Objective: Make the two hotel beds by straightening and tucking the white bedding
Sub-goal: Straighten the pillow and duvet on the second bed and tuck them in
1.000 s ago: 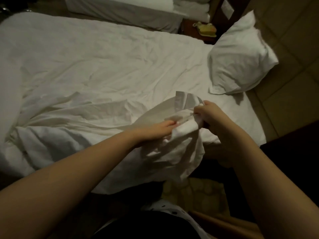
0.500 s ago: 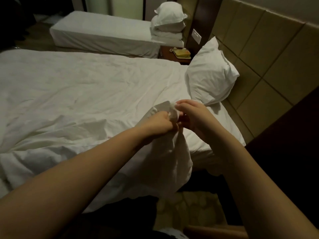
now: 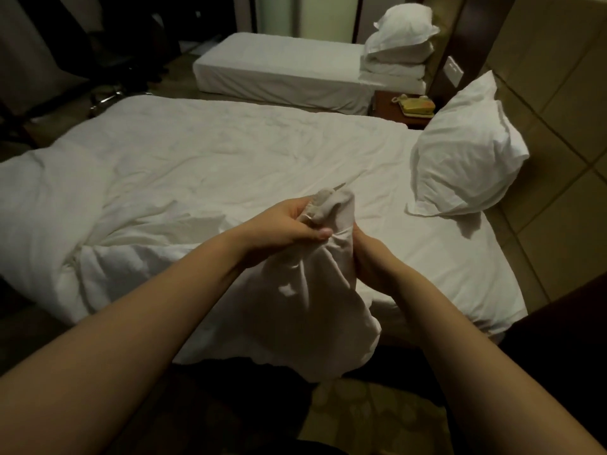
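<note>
The bunched sheet [image 3: 312, 290] hides the fingers of the right hand [image 3: 372, 262], and those of the left hand [image 3: 282, 224] sink partly into its folds. The bed [image 3: 213, 149] runs off the left edge. The yellowish thing [image 3: 417, 106] on the nightstand [image 3: 386, 105] is too small to tell.

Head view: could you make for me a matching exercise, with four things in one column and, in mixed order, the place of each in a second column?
Things
1. bedding corner
2. single pillow
3. telephone
4. pillow stack

Places
A. on the nightstand between the beds
B. at the head of the far bed
C. held by the left hand and right hand
D. standing at the head of the near bed

Pairs: 1-C, 2-D, 3-A, 4-B
</note>
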`<state>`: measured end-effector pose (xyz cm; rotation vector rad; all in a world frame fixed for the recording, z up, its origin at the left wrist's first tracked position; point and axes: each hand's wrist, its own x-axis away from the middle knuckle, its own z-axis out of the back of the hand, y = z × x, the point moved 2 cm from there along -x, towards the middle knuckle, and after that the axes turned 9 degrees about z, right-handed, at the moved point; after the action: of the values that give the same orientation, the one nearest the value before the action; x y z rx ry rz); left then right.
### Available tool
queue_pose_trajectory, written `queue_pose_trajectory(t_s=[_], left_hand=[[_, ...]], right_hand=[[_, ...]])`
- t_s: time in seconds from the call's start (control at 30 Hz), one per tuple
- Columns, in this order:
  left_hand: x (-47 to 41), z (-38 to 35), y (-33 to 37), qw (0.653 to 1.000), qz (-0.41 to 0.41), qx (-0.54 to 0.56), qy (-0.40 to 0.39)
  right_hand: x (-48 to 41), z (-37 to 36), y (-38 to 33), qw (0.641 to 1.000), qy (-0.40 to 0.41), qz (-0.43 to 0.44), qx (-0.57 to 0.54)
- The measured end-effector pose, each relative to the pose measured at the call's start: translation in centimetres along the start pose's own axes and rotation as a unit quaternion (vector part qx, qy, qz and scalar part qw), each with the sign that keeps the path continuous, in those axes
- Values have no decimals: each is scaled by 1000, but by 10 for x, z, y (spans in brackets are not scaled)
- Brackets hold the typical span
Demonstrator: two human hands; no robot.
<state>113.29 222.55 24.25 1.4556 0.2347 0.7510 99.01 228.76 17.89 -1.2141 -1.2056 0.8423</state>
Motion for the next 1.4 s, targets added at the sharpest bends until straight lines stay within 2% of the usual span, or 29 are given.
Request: queue_pose_trajectory(t_s=[0.07, 0.17, 0.33, 0.4, 0.53, 0.67, 0.77, 0.83, 0.93, 1.03, 1.13, 1.2, 1.3, 1.33, 1.4], left_hand=[[4, 2, 1, 1000, -13, 17, 6], [9, 3, 4, 998, -54, -24, 15], [8, 2, 1, 994, -64, -14, 85], [4, 3, -1, 992, -56, -19, 114], [-3, 1, 1, 992, -57, -40, 102], [-9, 0, 4, 992, -60, -79, 75], [-12, -3, 8, 990, -93, -96, 39], [-15, -2, 12, 991, -108, -82, 19], [-23, -2, 18, 986, -124, -113, 2], [-32, -1, 26, 972, -140, -182, 42], [-44, 7, 26, 920, -173, -345, 69], [-48, 13, 16, 909, -131, -396, -4], [-43, 10, -3, 921, -11, -362, -142], [-42, 5, -7, 923, 30, -347, -165], [-42, -4, -6, 932, 79, -319, -155]], right_hand=[[0, -3, 0, 999, -23, 4, 26], [4, 1, -2, 997, -44, 55, 33], [13, 15, -9, 983, 52, 124, -124], [20, 22, -17, 971, 60, 167, -163], [30, 18, -26, 972, 21, 226, -57], [32, 6, -19, 981, -36, 191, -24], [31, -2, -16, 972, -50, 202, 109], [28, -7, -12, 957, -30, 207, 203], [23, -13, -10, 962, 30, 185, 200], [24, -8, -20, 952, 114, 192, 210], [37, 5, -40, 941, 188, 191, 206], [52, 13, -55, 940, 212, 187, 192], [77, 27, -78, 941, 238, 159, 181], [84, 32, -86, 938, 258, 146, 180], [95, 47, -99, 929, 306, 121, 172]])
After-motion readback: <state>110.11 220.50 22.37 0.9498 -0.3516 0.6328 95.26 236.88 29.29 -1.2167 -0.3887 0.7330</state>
